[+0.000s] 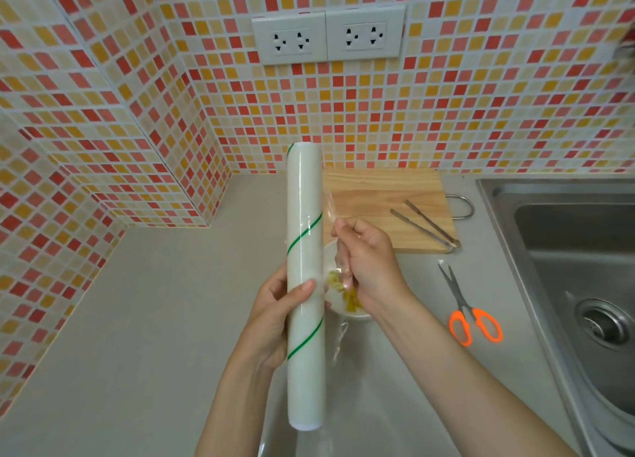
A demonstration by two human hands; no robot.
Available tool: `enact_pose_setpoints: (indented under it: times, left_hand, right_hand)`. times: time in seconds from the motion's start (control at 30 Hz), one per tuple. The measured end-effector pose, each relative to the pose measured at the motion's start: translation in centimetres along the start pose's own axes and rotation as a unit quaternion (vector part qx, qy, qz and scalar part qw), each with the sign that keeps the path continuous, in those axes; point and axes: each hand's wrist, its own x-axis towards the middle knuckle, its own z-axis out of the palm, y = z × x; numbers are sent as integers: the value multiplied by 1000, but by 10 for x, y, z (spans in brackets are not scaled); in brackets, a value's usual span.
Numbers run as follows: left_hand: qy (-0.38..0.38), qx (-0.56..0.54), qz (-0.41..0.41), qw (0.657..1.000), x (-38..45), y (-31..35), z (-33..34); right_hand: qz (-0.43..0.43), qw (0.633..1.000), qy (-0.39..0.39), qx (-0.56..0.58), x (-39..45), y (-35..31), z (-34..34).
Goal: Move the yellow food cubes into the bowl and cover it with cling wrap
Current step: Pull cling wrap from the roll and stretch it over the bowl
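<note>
while the left hand [275, 314] wraps around the middle of a long white cling wrap roll with green spiral stripes [305, 284], thumb across its front and fingers curled behind, the roll stands nearly upright above the grey countertop [137, 319]. just beside it, the right hand [369, 267] has its fingers closed in a pinch on the loose edge of a clear sheet of film [338, 345], which trails from the roll, down past the wrist and up toward the board; the film is hard to trace because it is transparent. below and between the two hands sits a small white bowl [338, 307], partly hidden by them, with yellow food cubes [350, 300] inside it. to the right of the bowl, on the counter, lie scissors with orange handles [467, 308], blades pointing away. farther back, a light wooden cutting board [378, 192] rests against the wall with metal tongs [427, 226] on its right part. a steel sink [577, 267] fills the right edge. behind everything rises a wall of red, orange and cream mosaic tiles [137, 78] with two white double sockets [328, 38].
</note>
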Motion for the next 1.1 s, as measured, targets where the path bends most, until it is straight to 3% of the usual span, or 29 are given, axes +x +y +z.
enact_pose_setpoints:
  times: [0.13, 0.23, 0.37, 0.47, 0.67, 0.83, 0.93, 1.0, 1.1]
  left_hand:
    - [-14, -43, -43, 998, -3, -2, 4]
    - [-84, -76, -45, 993, -3, 2, 5]
    - [-101, -72, -50, 991, 1, 8, 16]
    - [-102, -131, -50, 985, 4, 5, 22]
    - [-131, -132, -44, 982, 7, -8, 29]
    - [-91, -187, -73, 975, 8, -17, 24]
    - [-118, -281, -88, 948, 4, -23, 22]
    - [-117, -301, -81, 943, 0, -25, 24]
    - [-50, -226, -49, 972, -2, -25, 23]
  right_hand:
    - [-22, 995, 91, -23, 5, 8, 0]
    - [-39, 989, 132, -58, 10, 9, -7]
    - [-87, 982, 136, -102, 10, 2, -18]
    - [-98, 978, 149, -107, 11, -7, -25]
    - [-15, 990, 140, 0, 11, -19, -37]
    - [107, 987, 115, 38, 12, -10, -31]
    - [160, 984, 80, 22, 7, 3, -24]
    - [146, 984, 100, 36, 8, 3, -24]
    - [62, 985, 161, 4, 9, -3, -32]
